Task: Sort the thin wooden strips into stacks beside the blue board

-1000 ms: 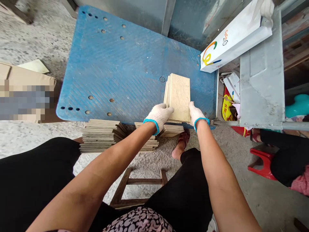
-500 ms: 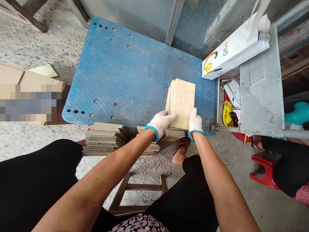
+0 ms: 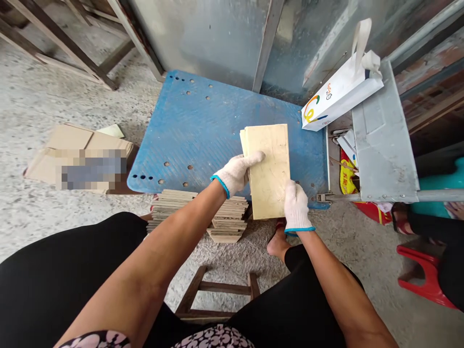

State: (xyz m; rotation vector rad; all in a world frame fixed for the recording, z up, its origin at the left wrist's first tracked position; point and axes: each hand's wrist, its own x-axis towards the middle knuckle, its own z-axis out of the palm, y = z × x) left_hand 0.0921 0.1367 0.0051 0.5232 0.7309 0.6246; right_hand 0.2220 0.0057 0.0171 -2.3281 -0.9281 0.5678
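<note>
Clasping pale boards point(image 3: 270, 176) between left hand point(image 3: 235, 173) and right hand point(image 3: 297, 209), fingers point(image 3: 256, 157) at opposite long edges

Gloved hands point(image 3: 235, 173), boards point(image 3: 269, 169) between, count unclear

Place: apparently a simple workshop
Floor point(image 3: 36, 96): rough, speckled concrete, left bare
Blue platform point(image 3: 217, 121): set low against grey metal panels point(image 3: 203, 43)
Thin boards point(image 3: 228, 224): stacked by its near edge
Work gloves point(image 3: 232, 175): worn
Red stool point(image 3: 422, 270): placed at right
</note>
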